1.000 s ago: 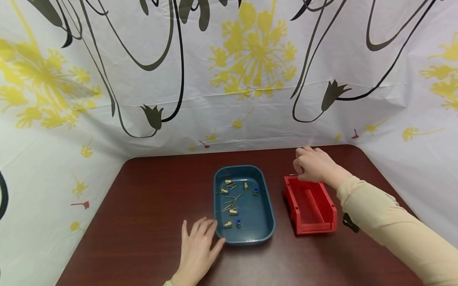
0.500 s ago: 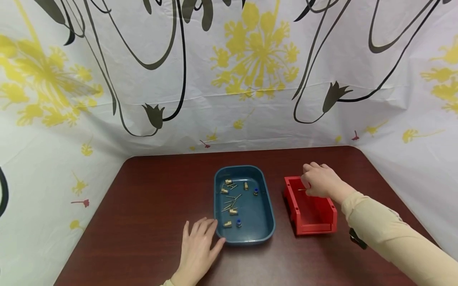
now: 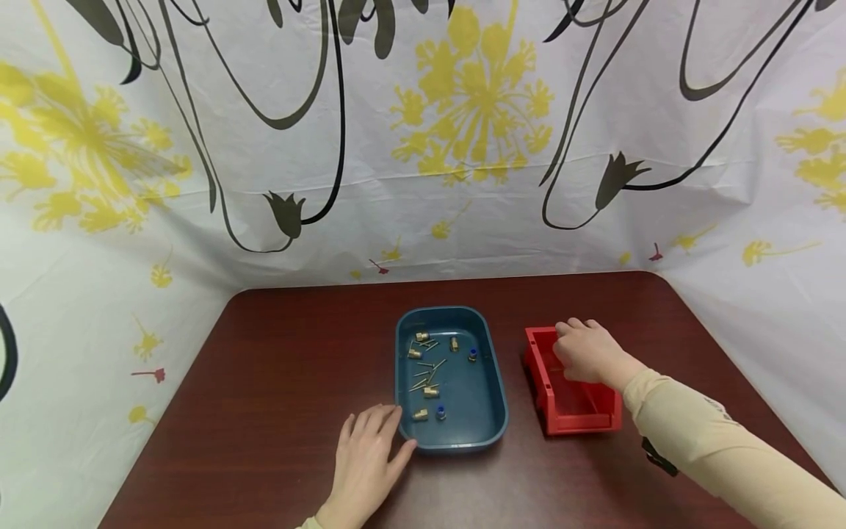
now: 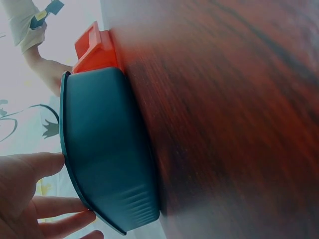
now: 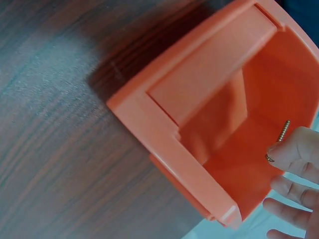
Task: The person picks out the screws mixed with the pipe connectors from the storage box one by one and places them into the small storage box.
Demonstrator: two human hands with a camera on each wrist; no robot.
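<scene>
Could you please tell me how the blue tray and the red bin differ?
The blue tray has rounded corners, while the red bin has angular ones. The left hand touches the tray's rim, whereas at the bin's opening the right hand pinches a screw. The tray looks larger in outline than the bin. Both stand on the reddish table.

I face a dark red-brown counter [image 3: 251, 389] with rounded far corners. Beyond and beside it I see white cloth [image 3: 370, 213], creased, printed with yellow blooms [image 3: 481, 110], grey-green tulips [image 3: 287, 214] and small red sprigs [image 3: 158, 375].
</scene>
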